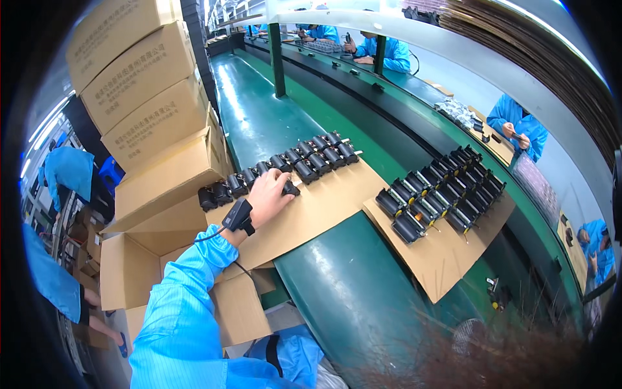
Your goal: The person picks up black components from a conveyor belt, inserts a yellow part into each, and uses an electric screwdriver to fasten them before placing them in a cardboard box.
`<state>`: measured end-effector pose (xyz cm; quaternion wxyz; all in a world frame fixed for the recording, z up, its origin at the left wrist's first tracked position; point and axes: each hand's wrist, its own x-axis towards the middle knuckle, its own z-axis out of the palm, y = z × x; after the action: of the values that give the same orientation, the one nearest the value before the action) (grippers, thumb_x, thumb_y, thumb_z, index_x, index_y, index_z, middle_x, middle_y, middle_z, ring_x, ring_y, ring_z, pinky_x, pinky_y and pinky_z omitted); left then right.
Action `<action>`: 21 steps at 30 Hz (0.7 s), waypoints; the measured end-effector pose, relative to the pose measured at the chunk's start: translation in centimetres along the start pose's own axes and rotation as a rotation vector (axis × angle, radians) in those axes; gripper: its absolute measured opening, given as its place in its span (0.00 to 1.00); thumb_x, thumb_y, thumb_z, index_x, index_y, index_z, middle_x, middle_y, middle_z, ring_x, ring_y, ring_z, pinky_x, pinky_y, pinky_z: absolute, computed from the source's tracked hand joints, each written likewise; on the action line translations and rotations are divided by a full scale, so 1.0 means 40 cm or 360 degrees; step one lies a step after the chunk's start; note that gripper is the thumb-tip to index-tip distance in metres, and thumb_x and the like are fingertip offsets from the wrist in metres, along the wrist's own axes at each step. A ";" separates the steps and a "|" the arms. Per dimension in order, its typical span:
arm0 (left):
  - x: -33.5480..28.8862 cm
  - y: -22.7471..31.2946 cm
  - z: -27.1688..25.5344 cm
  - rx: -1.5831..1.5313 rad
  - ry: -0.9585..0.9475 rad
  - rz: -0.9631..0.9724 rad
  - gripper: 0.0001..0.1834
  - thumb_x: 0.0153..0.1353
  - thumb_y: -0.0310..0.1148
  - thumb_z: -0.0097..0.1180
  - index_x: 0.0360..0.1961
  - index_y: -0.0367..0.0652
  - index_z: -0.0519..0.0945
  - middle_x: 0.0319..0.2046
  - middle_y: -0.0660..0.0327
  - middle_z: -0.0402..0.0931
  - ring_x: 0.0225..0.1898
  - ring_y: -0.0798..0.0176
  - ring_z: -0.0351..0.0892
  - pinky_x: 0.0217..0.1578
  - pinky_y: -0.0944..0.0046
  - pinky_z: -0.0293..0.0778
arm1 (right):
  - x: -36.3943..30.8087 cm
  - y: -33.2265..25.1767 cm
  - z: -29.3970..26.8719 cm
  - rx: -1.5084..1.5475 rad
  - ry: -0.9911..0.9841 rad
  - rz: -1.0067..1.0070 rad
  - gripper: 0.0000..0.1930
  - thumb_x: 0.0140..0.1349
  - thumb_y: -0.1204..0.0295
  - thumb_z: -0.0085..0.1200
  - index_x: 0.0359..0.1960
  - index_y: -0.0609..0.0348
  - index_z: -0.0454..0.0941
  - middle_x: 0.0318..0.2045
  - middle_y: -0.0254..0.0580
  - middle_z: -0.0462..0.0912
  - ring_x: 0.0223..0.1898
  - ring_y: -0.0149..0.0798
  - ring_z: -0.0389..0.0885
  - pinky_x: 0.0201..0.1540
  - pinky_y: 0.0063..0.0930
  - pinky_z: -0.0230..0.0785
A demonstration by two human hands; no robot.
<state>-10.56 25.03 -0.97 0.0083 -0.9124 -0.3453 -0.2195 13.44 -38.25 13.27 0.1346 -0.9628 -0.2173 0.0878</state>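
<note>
My left hand (268, 196) reaches from a blue sleeve over a flat cardboard sheet (330, 198), a black device strapped round the wrist. Its fingers are bent round a black part (290, 188), rounded and motor-like, which they partly hide. Just beyond the fingers, black parts of the same kind (304, 170) stand in rows along the sheet's far edge. Farther right, a second cardboard sheet (447, 269) bears several rows of black assemblies (431, 198) with small yellow and metal pieces. My right hand is out of view.
A green conveyor belt (350, 266) runs beneath the sheets. At left stand stacked cartons (146, 84), with an open carton (123, 272) below. A white rail (363, 19) on green posts crosses beyond. Co-workers in blue (518, 123) work along the far side; others stand at left.
</note>
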 end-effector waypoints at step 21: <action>-0.038 0.672 -0.101 -0.1410 -0.0220 0.1172 0.24 0.59 0.27 0.68 0.57 0.40 0.80 0.49 0.53 0.81 0.54 0.49 0.81 0.58 0.53 0.75 | 0.587 0.196 0.218 0.0258 0.0436 -0.0552 0.48 0.53 0.64 0.73 0.74 0.63 0.61 0.73 0.59 0.64 0.73 0.62 0.63 0.76 0.46 0.58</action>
<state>3.88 2.92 5.72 -0.3212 -0.9011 0.1199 -0.2654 35.43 -32.75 0.10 0.2527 -0.9001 -0.3513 -0.0510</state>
